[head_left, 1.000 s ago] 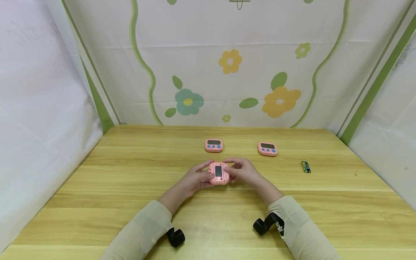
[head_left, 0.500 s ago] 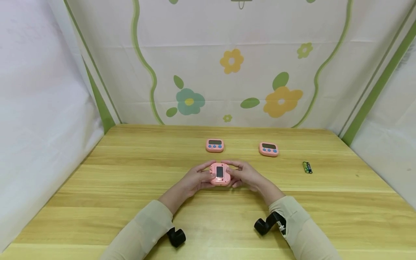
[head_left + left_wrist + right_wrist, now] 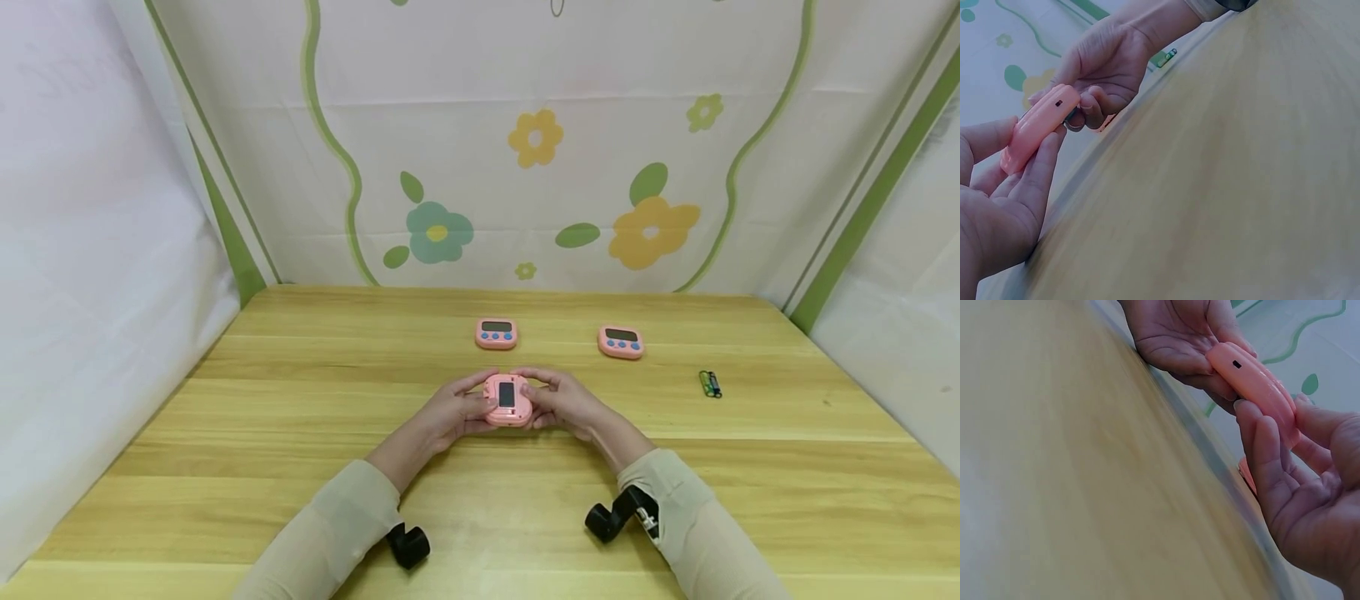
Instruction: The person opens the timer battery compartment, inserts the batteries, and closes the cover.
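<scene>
Pink timer (image 3: 508,414) lies between the two hands, over the middle of the table (image 3: 225,433), rather nearer the far edge than the near one. What matters most in space is how it sits across the grip: each hand has one side of it, so neither is nearer. The left hand (image 3: 452,414) grips the left side, thumb on top and fingers reaching round below; the right hand (image 3: 567,405) pinches the right side, thumb on the upturned face just beside a dark panel (image 3: 507,395). That panel's long axis runs from the far edge toward the near edge, crossing the line from hand to hand. Which way the body itself is longer is hard to tell under the fingers.

It is glossy pink plastic, rounded at the corners, and both wrist views show it tilted, held off the tabletop, with a small black slot (image 3: 1237,364) in its rim. No buttons show on the upturned face, so this is probably its back.

Toward the far edge lie a left-hand spare timer (image 3: 497,334) and a right-hand spare timer (image 3: 621,342), blue buttons up. Small batteries (image 3: 710,384) lie toward the right edge, well apart from the right hand.
</scene>
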{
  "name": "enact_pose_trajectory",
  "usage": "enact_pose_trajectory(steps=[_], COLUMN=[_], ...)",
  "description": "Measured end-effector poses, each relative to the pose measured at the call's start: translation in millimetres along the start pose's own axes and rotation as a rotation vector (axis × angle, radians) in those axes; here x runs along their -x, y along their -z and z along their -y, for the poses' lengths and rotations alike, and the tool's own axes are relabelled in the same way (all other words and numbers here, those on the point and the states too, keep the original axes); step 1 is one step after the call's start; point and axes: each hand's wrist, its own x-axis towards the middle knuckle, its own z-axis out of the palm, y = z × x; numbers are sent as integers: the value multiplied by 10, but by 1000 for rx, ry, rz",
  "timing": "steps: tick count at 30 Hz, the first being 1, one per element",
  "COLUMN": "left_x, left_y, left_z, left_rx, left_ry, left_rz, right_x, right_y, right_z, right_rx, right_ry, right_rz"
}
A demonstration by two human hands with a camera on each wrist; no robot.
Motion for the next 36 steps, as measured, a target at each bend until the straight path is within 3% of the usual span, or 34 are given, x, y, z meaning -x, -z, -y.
enact_pose_trajectory(steps=[11, 18, 23, 29, 36], left_x=[11, -5, -5, 5, 22], left_y=[18, -6, -15, -28, -48], left_z=[-14, -24, -33, -40, -51], left_rx=[18, 60, 61, -49, 29], left_ry=[-8, -15, -30, -89, -82], left_rz=[24, -97, -113, -117, -119], right_x=[4, 28, 29, 30, 30], right_y=[-49, -68, -96, -87, -87], right_z=[42, 90, 100, 97, 84], right_rx=[99, 120, 171, 261, 318], right_ry=[49, 51, 137, 209, 261], right_rz=[-70, -108, -147, -251, -279])
